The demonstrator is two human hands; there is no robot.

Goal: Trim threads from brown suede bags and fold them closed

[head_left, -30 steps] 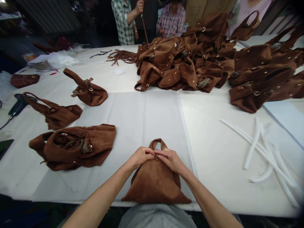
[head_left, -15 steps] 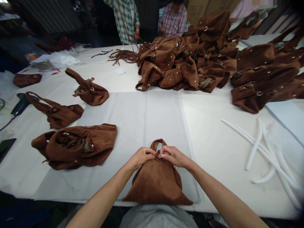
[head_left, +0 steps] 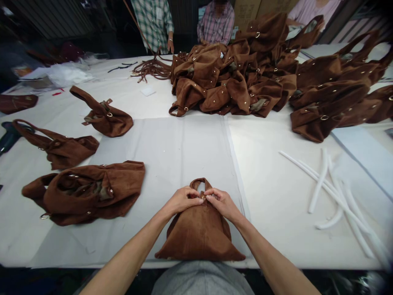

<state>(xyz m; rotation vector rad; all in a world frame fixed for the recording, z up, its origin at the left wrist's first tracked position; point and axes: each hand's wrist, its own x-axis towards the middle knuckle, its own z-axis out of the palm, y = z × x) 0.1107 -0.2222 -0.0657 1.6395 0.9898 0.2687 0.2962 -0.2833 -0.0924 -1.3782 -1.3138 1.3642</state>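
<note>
A brown suede-like handbag (head_left: 201,235) lies at the table's front edge, close to my body, its handle loop (head_left: 199,180) pointing away from me. My left hand (head_left: 183,199) pinches the left side of the bag's top opening. Opposite it, my right hand (head_left: 223,201) grips the same top edge, thumb and fingers pressed together. Between my fingertips a small tab with a shiny metal fastener (head_left: 203,198) shows; my fingers partly cover it. Three similar handbags, one of them this larger bag (head_left: 123,190), lie to the left.
A big heap of brown handbags (head_left: 211,82) covers the back right. White tubes (head_left: 325,184) lie at the right. Brown straps (head_left: 150,69) are bunched at the back. A grey sheet (head_left: 172,151) spreads under my bag. Several people, one in a green checked shirt (head_left: 152,24), are across the table.
The view has shifted a little, so the table's things sit further left. Both hands stay at the bag's top, with the left fingertips now closer to the fastener.
</note>
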